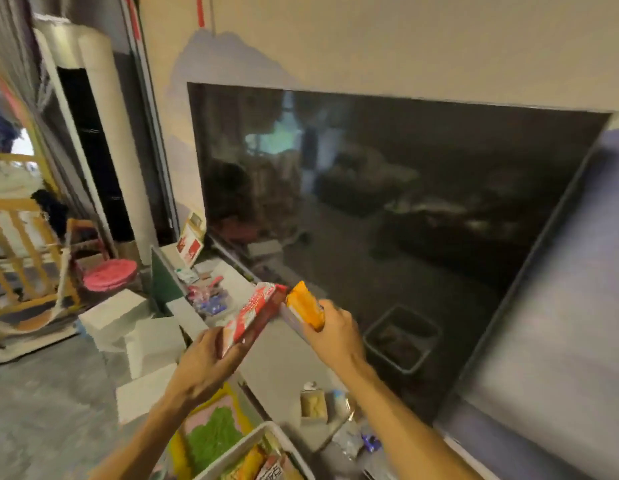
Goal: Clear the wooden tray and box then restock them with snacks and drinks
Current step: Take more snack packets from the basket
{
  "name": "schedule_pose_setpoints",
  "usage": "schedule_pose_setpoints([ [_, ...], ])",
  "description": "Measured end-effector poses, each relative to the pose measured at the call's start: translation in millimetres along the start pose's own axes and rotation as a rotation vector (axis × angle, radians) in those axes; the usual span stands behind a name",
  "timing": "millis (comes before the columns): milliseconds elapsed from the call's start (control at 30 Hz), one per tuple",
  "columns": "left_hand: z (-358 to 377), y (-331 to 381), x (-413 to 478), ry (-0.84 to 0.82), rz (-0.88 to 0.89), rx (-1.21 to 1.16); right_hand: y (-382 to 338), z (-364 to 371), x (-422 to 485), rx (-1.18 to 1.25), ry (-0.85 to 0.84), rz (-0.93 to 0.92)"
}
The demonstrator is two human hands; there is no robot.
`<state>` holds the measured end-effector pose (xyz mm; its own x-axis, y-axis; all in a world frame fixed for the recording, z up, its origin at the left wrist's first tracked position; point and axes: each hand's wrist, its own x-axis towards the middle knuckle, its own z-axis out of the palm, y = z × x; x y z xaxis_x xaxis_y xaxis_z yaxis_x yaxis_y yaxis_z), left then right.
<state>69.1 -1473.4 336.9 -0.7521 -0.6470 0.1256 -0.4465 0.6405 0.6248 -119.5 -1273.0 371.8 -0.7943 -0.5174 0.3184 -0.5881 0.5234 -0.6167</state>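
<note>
My left hand [200, 370] grips a long red and white snack packet [254, 315] by its near end, held up over the grey TV cabinet top [277, 362]. My right hand [334, 332] holds an orange snack packet [304, 304] just to the right, the two packets nearly touching at their far ends. A white bin [247, 441] at the bottom edge holds more orange and red snack packets. No wooden tray or box can be made out in this blurred view.
A large dark TV screen [405, 220] fills the wall right behind the cabinet. Small packets and a carton [313, 403] lie on the cabinet near me; more clutter [211, 299] sits further along. White blocks [128, 327] stand on the floor to the left.
</note>
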Motion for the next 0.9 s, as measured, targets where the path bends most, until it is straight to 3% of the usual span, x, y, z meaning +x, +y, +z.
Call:
schedule_pose_setpoints([
  [333,125.7,205.7,-84.1,-0.425,0.282,-0.247,132.1,-203.9,-177.0,-0.188,0.323,0.363],
  [667,247.3,404.2,-341.6,-0.749,0.622,-0.293,229.4,-398.3,-475.6,-0.308,0.586,0.718],
  [900,334.5,468.5,-502.5,-0.974,0.765,-0.223,259.5,-468.6,-656.3,-0.398,0.697,1.000],
])
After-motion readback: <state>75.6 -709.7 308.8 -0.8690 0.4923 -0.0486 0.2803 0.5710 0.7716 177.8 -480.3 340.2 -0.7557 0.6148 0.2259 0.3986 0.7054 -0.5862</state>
